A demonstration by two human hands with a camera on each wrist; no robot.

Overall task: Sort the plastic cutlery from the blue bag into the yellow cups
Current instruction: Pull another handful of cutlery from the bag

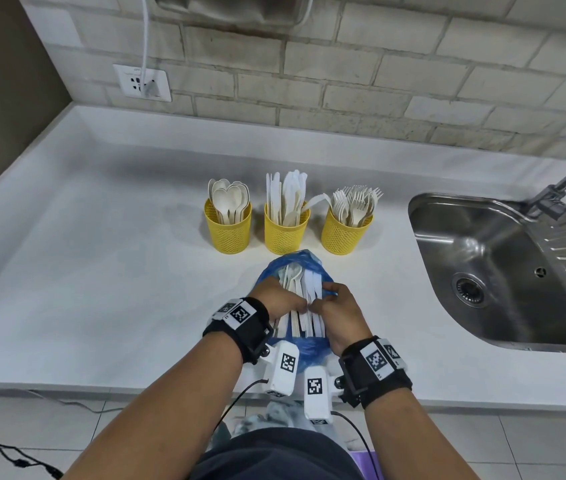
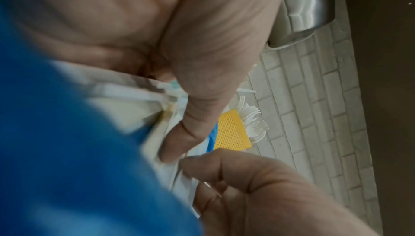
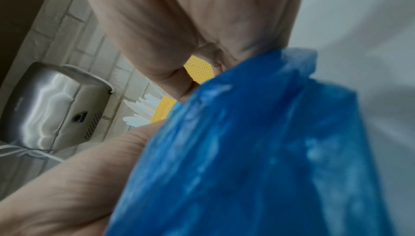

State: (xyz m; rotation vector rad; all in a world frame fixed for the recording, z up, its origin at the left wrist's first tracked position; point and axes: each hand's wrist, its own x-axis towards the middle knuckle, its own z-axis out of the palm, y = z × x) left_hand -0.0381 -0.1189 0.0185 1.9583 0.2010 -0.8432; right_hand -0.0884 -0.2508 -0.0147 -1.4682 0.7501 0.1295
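Observation:
Three yellow mesh cups stand in a row on the white counter: spoons left, knives middle, forks right. In front of them lies the open blue bag with white cutlery inside. Both hands are in the bag's mouth, thumbs nearly touching. My left hand curls its fingers onto the cutlery. My right hand grips the bag's right edge, and blue film fills the right wrist view under its curled fingers. Which pieces the left hand holds is hidden.
A steel sink with a faucet sits to the right. A wall socket with a plugged-in cable is at the back left, and a steel hand dryer hangs above. The counter's front edge runs below my wrists.

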